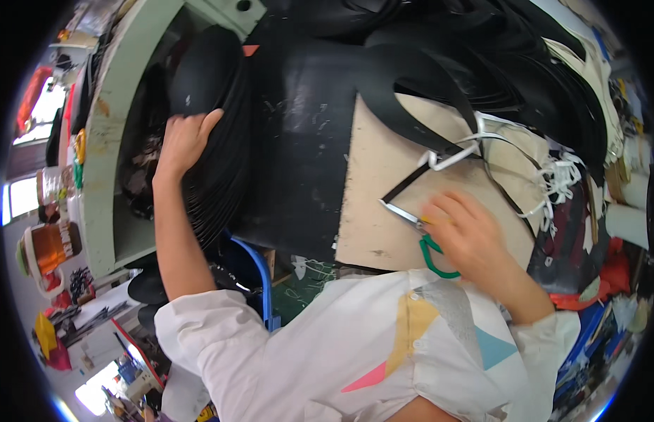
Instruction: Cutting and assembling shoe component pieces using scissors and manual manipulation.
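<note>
On the left, my left hand (188,141) lies across a thick stack of black curved sheets (209,67), its fingers bent over them and its thumb stretched to the right. The stack's many thin edges fan downward beside my forearm. My right hand (464,228) is smeared by motion over a pair of scissors with green handles (430,254). Their metal blades point up and left over a beige board (376,243). One handle loop shows below my fingers; my hand covers the rest. A narrow black strip (406,183) meets the blade tips, with white tape (453,156) near its upper end.
A pale green metal housing (105,162) frames the black stack. More black curved pieces (411,70) heap up at the back right. A tangle of white strips (560,176) lies at the board's right. Below the worktop stands a blue curved chair frame (260,271).
</note>
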The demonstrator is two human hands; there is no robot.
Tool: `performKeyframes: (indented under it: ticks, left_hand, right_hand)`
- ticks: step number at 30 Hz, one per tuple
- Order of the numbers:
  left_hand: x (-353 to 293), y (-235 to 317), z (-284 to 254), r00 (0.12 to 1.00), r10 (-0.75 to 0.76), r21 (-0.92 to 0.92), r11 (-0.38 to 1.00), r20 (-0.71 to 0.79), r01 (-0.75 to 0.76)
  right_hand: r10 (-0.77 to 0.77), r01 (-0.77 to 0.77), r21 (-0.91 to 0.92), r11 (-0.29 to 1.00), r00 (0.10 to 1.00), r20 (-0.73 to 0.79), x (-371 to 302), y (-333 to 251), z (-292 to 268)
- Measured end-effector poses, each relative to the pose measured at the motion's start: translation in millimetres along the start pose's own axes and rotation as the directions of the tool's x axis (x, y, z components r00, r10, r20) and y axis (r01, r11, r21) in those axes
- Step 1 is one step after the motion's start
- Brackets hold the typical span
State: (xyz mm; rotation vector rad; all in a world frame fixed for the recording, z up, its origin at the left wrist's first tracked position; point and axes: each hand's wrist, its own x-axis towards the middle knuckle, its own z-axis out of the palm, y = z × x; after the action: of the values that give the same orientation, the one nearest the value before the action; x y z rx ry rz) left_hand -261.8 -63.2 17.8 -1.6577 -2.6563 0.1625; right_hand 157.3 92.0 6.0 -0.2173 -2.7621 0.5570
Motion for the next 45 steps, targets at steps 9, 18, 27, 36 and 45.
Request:
performKeyframes:
  ticks: [9,18,27,36,45]
  left_hand:
    - [19.0,116.1,-13.6,0.811,-0.056,-0.345,0.920,-0.582,-0.184]
    - [34.3,338.7,25.6,0.880,0.364,-0.643,0.603,-0.304,-0.472]
    - [3.2,315.7,-1.5,0.994,0.061,-0.985,0.153,0.091,0.081]
    - [-34.2,283.8,-21.6,0.958,0.241,-0.920,-0.320,0.153,0.228]
    - [-38.3,275.5,-11.6,0.953,0.263,-0.928,-0.296,0.150,0.228]
  right_hand:
    - [-0.012,-0.092,0.219,0.971,0.901,0.433,43.8,34.9,5.8]
    - [0.493,-0.038,0.600,0.799,0.614,-0.617,-9.2,77.3,-141.2]
    - [0.616,-0.382,0.669,0.637,0.774,-0.145,-15.5,56.6,-80.8]
    - [0.535,-0.383,0.841,0.383,0.834,0.137,22.9,48.2,-46.8]
    - [0.552,-0.434,0.811,0.394,0.817,0.169,29.4,44.7,-40.5]
